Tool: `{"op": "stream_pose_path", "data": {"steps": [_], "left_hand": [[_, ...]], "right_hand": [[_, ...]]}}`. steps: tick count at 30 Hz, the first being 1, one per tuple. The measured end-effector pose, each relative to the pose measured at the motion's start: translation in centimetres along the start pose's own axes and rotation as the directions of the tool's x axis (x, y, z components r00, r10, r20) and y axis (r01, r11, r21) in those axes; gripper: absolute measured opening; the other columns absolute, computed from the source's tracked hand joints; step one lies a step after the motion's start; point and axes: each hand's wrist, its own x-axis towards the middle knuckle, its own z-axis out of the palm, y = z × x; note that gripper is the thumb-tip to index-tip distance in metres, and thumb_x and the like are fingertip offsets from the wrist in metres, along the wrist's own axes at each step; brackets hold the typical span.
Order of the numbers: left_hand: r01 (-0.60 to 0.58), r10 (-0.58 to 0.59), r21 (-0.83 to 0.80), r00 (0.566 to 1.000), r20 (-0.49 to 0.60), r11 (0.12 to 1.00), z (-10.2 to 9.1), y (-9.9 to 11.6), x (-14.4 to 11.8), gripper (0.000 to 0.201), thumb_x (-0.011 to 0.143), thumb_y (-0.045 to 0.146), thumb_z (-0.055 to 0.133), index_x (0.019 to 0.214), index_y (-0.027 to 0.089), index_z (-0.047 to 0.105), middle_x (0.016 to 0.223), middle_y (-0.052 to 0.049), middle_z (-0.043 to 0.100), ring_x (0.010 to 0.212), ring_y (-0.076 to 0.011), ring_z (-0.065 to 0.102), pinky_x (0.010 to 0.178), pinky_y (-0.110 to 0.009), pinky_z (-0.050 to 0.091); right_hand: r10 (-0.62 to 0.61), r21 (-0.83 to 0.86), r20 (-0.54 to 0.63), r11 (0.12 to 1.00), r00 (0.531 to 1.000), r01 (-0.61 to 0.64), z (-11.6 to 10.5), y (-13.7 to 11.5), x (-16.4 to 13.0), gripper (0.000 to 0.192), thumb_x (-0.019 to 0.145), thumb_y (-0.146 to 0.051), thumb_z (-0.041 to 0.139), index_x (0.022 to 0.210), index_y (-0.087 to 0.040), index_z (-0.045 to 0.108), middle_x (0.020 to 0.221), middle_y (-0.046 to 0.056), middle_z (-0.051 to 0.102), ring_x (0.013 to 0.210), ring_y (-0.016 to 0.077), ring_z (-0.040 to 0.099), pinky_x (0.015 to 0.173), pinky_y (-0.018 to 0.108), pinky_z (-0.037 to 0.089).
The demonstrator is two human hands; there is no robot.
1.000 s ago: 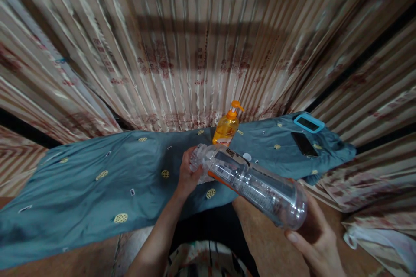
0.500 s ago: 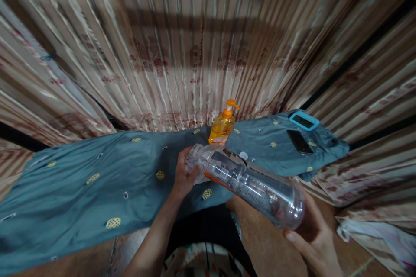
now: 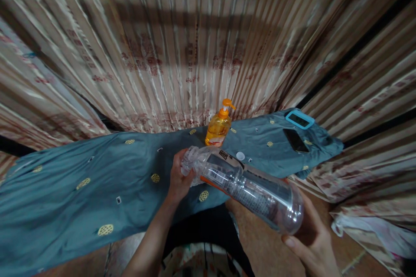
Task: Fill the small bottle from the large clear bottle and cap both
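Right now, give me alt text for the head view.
A large clear bottle is held aslant, the right hand at its base and the left hand gripping clear plastic at its neck end. Beyond it, an orange pump bottle stands on a patterned teal cloth, with a dark slab and a blue-framed object to the right.

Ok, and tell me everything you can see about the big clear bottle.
The big clear bottle looks like see-through plastic, with a slight waist, dark printing and an orange strip along its lower side. It is held aslant in front of the pump bottle, neck end to the left, base to the right. The right hand grips the base; the left hand holds crinkled clear plastic at the neck end. I can't tell if that's a separate piece.
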Motion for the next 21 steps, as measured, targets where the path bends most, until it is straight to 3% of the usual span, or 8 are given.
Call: {"op": "stream_pose_path", "data": {"steps": [5,21], "left_hand": [[0.016,-0.016,-0.033,1.0,0.002,0.999,0.2,0.3,-0.1,0.062,0.087,0.058,0.077,0.136,0.023,0.06,0.131,-0.012,0.07,0.121,-0.0304,0.071,0.108,-0.046,0.057],[0.012,-0.012,-0.074,1.0,0.005,0.997,0.2,0.5,-0.4,0.07,0.085,0.067,0.077,0.137,0.022,0.062,0.132,-0.014,0.07,0.125,-0.0345,0.069,0.113,-0.052,0.055]], "right_hand": [[0.07,0.002,-0.051,0.998,0.996,-0.07,1.1,-1.4,-0.5,0.081,0.087,-0.059,0.089,0.157,-0.03,0.06,0.153,0.011,0.071,0.136,0.0347,0.073,0.103,0.036,0.064],[0.092,-0.079,0.02,0.993,0.996,-0.09,-0.7,-0.6,-0.3,0.087,0.094,-0.05,0.082,0.17,-0.033,0.044,0.154,0.01,0.07,0.138,0.0374,0.071,0.102,0.038,0.065]]}}
